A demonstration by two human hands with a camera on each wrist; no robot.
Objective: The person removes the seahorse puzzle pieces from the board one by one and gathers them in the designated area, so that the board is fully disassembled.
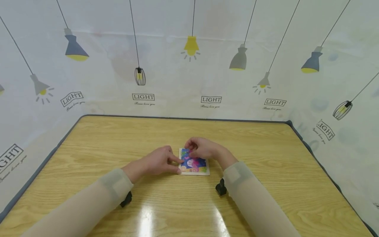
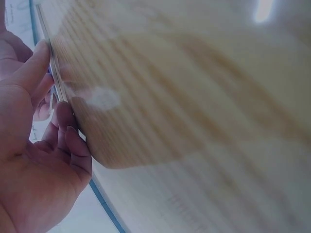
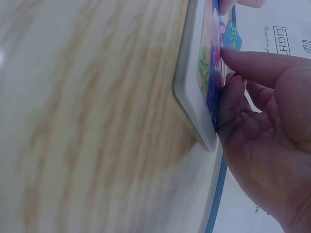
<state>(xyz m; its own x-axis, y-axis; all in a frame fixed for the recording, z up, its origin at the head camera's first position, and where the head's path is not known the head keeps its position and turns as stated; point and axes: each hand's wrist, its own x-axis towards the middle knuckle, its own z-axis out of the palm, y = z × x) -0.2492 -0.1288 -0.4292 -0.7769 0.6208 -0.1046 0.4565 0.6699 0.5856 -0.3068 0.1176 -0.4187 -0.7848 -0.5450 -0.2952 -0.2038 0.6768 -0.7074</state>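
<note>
A small picture puzzle board [image 1: 194, 173] with a white border and a blue, pink and orange picture lies flat on the wooden table. My left hand [image 1: 160, 161] is at its left side, thumb at the near left corner and extended index finger touching the picture's left part. Over the board's far right part, my right hand [image 1: 204, 148] bends its thumb and fingers together. In the right wrist view, a small teal and pink puzzle piece [image 3: 233, 37] stands tilted above the board, by the right thumb [image 3: 252, 63]. The fingers partly hide it.
The wooden table [image 1: 165, 204] has a dark edge strip on its far and side edges. Pale sheets printed with lamps [image 1: 189, 79] rise behind it and on both sides. Black wrist devices [image 1: 220, 187] sit below both cuffs.
</note>
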